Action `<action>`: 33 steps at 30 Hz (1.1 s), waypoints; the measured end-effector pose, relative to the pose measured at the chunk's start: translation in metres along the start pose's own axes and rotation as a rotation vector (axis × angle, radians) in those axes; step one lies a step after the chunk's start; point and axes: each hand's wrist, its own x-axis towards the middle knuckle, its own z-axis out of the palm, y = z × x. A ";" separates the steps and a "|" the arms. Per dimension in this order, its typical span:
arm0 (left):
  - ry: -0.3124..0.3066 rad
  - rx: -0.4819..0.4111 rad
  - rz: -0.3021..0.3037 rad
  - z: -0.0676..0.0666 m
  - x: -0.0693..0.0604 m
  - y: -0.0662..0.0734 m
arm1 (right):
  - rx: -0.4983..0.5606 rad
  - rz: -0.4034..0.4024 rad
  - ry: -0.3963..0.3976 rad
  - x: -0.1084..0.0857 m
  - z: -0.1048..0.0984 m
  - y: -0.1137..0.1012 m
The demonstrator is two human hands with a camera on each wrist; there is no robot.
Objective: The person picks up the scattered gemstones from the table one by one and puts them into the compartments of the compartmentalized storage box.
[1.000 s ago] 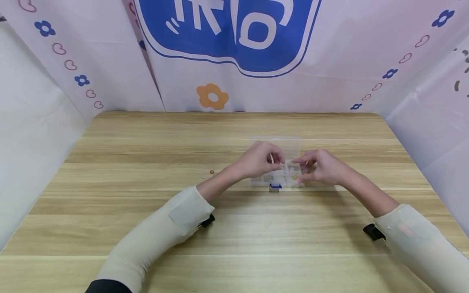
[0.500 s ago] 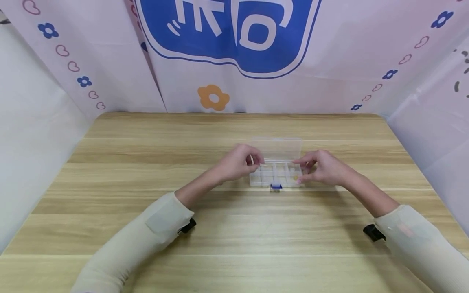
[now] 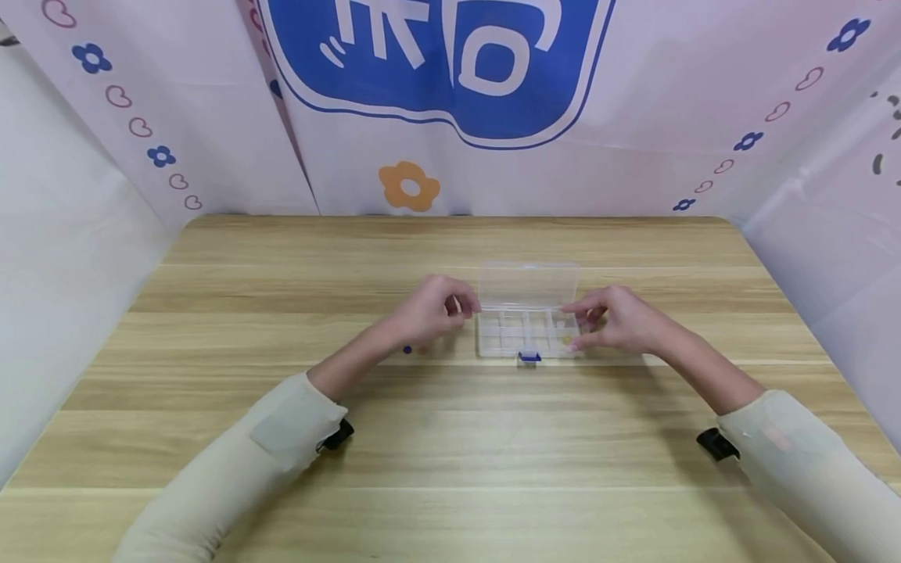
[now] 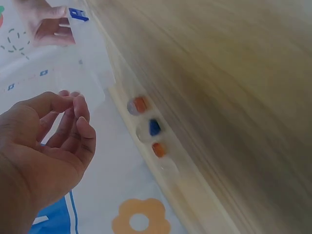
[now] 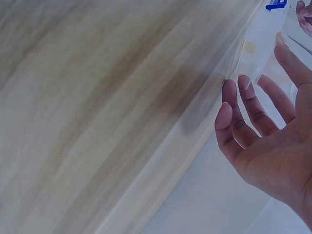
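Observation:
A clear plastic compartment box [image 3: 503,332] stands on the table with its transparent lid [image 3: 528,284] raised at the back. Its blue latch [image 3: 529,357] is at the front, and a small yellow piece [image 3: 567,340] lies in a right-hand compartment. My right hand [image 3: 615,322] holds the box's right end between thumb and fingers. Just off the left end is my left hand [image 3: 432,309], fingers loosely bent, with nothing visible between them in the left wrist view. Near it lie a blue piece [image 4: 154,127], orange pieces [image 4: 158,149] and clear round pieces [image 4: 169,168].
The wooden table [image 3: 450,453] reaches back to a white printed cloth [image 3: 563,180] hanging behind it. White sheets [image 3: 63,258] hang at both sides. From above, the left forearm partly covers the small pieces.
My left hand has moved left, from over the box's compartments to beyond its left end. The right hand stays at the box's right end. A blue piece now shows beside the left wrist.

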 end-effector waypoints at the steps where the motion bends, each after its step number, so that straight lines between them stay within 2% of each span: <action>1: 0.001 -0.001 -0.004 -0.001 -0.001 -0.002 | -0.003 0.001 0.001 0.000 0.000 0.000; 10: 0.011 0.020 -0.034 -0.012 -0.015 -0.017 | 0.009 -0.013 0.004 -0.001 0.000 0.001; 18: 0.013 0.039 -0.053 -0.022 -0.026 -0.029 | -0.002 0.005 -0.001 -0.001 0.000 0.003; 24: 0.007 0.040 -0.096 -0.027 -0.034 -0.039 | -0.002 -0.001 0.002 0.000 0.000 0.002; 33: -0.046 0.065 -0.195 -0.037 -0.043 -0.050 | 0.012 -0.007 0.008 -0.001 0.001 0.000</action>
